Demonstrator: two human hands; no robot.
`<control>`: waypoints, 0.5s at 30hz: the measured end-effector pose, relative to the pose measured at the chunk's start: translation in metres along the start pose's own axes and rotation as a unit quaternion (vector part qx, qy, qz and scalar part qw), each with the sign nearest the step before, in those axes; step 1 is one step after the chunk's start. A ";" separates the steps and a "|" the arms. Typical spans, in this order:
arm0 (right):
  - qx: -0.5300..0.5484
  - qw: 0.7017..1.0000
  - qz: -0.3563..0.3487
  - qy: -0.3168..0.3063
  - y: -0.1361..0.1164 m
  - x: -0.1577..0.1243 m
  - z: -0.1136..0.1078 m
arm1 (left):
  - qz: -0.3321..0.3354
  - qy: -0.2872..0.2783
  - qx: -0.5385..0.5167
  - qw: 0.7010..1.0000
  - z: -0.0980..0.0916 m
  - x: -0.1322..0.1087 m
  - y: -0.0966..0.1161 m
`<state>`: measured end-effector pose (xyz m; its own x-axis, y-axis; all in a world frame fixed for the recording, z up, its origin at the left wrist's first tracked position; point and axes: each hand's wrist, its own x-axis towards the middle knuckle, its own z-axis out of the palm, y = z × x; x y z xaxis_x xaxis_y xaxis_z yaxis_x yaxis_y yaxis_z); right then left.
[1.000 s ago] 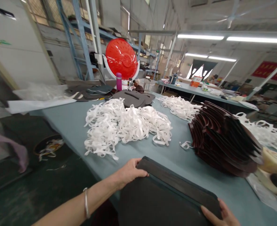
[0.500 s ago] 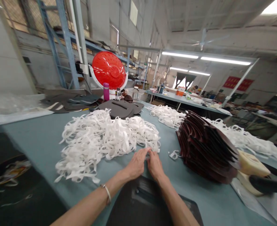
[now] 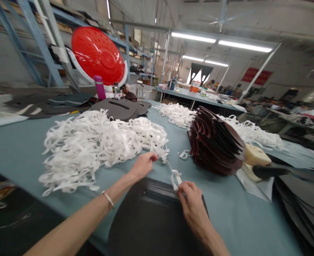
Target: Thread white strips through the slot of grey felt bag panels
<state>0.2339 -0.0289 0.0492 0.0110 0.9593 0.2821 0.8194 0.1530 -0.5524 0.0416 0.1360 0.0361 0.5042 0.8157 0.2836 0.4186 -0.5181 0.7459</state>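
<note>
Since the earlier frame the hands have parted: the right hand (image 3: 193, 202) now pinches a white strip (image 3: 175, 177) drawn from the heap of white tape (image 3: 93, 149), against the top edge of a dark panel (image 3: 146, 227) just before the heap. The left hand (image 3: 143, 165) curls at the heap's edge, its grip impossible to tell. Only this strip lies out; most of the heap remains

On my head feed now, the left hand (image 3: 143, 166) pinches a white strip (image 3: 174, 176) at the edge of the tangled white pile (image 3: 98, 149). The right hand (image 3: 193, 203) holds its looped end over a dark zippered panel (image 3: 151, 222), beside maroon leather pieces (image 3: 215, 142) stacked on the blue-grey table (image 3: 226, 217).
</note>
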 end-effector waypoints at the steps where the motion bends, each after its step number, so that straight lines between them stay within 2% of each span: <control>1: 0.011 1.000 -0.004 -0.003 -0.002 0.002 0.004 | 0.031 -0.021 -0.003 0.999 0.005 -0.009 0.012; 3: 0.032 0.999 -0.019 -0.010 -0.010 0.004 0.011 | 0.109 -0.093 0.026 0.989 0.016 -0.023 0.027; 5: 0.053 0.998 -0.033 -0.010 -0.021 0.001 0.012 | 0.146 -0.144 0.083 0.975 0.024 -0.023 0.027; 6: 0.063 0.997 -0.036 -0.006 -0.026 -0.003 0.010 | 0.137 -0.145 0.111 0.974 0.025 -0.019 0.023; 8: 0.083 0.996 -0.029 0.004 -0.033 -0.015 0.001 | 0.088 -0.109 0.140 0.980 0.023 -0.005 0.010; 11: 0.105 0.994 0.016 -0.003 -0.030 -0.033 -0.017 | 0.045 -0.060 0.146 0.986 0.012 0.011 -0.003; 13: 0.110 0.992 0.050 -0.023 -0.024 -0.042 -0.024 | 0.048 -0.052 0.138 0.988 0.007 0.006 -0.001; 15: 0.113 0.990 0.068 -0.042 -0.018 -0.047 -0.025 | 0.060 -0.067 0.127 0.988 0.006 -0.015 0.006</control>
<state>0.2331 -0.0824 0.0660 0.0562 0.9897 0.1313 0.6639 0.0612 -0.7453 0.0415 0.1195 0.0325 0.6498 0.7120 0.2663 0.5173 -0.6709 0.5313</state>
